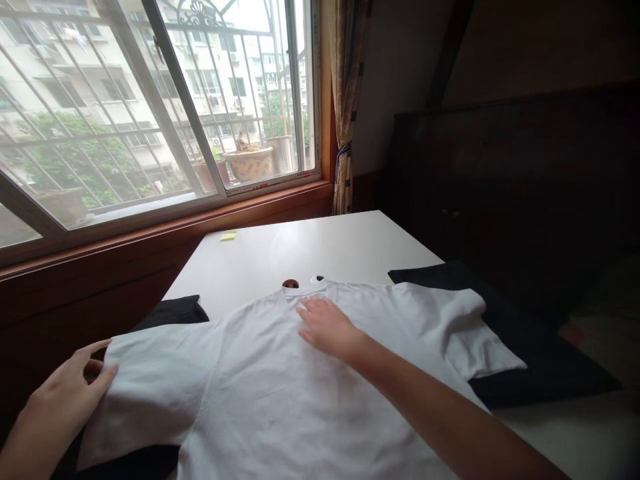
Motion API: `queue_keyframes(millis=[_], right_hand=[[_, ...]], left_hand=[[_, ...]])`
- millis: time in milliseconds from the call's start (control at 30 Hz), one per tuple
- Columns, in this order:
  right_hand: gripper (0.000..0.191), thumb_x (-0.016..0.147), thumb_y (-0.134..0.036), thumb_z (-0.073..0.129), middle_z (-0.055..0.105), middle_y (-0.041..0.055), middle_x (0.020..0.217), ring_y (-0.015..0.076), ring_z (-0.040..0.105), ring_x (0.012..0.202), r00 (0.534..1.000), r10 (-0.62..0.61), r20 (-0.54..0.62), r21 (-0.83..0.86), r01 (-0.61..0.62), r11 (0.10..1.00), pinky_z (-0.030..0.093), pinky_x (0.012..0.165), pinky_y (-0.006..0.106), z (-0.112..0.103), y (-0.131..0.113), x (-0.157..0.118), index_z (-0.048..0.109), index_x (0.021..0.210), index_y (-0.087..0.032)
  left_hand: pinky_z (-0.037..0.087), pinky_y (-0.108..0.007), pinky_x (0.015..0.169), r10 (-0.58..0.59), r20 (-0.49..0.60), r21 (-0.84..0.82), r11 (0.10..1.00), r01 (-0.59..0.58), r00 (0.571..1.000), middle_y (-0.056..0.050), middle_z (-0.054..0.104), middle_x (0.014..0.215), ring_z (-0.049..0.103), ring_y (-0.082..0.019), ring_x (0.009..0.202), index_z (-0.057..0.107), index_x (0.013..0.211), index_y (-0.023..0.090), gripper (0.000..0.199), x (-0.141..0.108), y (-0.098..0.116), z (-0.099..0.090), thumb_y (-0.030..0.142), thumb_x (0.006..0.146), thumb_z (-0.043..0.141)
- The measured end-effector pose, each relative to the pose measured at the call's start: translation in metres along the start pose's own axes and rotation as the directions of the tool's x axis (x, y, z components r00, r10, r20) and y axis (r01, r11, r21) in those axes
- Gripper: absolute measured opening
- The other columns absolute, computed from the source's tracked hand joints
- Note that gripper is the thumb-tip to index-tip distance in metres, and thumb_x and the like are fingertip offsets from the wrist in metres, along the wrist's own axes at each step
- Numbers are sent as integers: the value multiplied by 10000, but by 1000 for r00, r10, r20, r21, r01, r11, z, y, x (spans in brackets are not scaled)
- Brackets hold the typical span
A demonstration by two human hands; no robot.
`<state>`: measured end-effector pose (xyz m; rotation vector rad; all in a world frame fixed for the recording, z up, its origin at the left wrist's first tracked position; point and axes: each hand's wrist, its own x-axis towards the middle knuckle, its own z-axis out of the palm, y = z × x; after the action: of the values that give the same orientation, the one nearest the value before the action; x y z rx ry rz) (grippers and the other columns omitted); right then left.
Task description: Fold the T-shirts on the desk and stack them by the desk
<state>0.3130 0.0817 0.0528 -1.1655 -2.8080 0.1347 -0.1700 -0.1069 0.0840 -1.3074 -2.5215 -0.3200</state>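
A white T-shirt (270, 380) lies spread across the table, its collar toward the window. At the cuff of its left-hand sleeve, my left hand (67, 393) pinches the edge between thumb and fingers. My right hand (327, 327) rests on the shirt just below the collar, with its fingers stretched out. The other sleeve (480, 333) is rumpled and lies over dark fabric. The shirt's lower part runs out of view at the bottom.
Black cloth (540, 360) lies under the shirt on the right, and more black cloth (173, 312) shows at left. The white table (310, 247) carries a yellow sticky note (228, 236). Beyond are a barred window (150, 100) and a tied curtain (345, 107).
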Motion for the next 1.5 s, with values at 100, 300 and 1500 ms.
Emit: queue_keyframes(millis=[100, 300, 1500], right_hand=[[625, 1008, -529, 456, 334, 126, 1645, 338, 286, 1516, 981, -191, -22, 124, 192, 974, 245, 1226, 540, 22, -39, 19, 453, 1522, -174], [611, 1044, -501, 376, 305, 126, 1656, 299, 221, 1545, 956, -280, -84, 246, 292, 924, 157, 1258, 544, 59, -70, 34, 422, 1540, -149], [603, 1052, -470, 315, 239, 99, 1684, 251, 200, 1555, 980, 195, -45, 110, -190, 976, 120, 1249, 531, 35, 132, -19, 316, 1600, -219]], left_hand=[[548, -503, 818, 29, -76, 151, 988, -17, 997, -101, 713, 1145, 626, -372, 1031, 581, 1379, 290, 571, -14, 28, -14, 499, 907, 338], [448, -432, 1118, 555, 12, -30, 832, -555, 832, -106, 654, 1361, 543, -296, 1333, 619, 1363, 172, 538, -52, 147, -5, 361, 957, 322], [141, -581, 1233, 457, 311, -60, 885, -462, 834, -101, 109, 1700, 100, -276, 1577, 228, 1618, 135, 682, -26, 259, 109, 512, 1049, 229]])
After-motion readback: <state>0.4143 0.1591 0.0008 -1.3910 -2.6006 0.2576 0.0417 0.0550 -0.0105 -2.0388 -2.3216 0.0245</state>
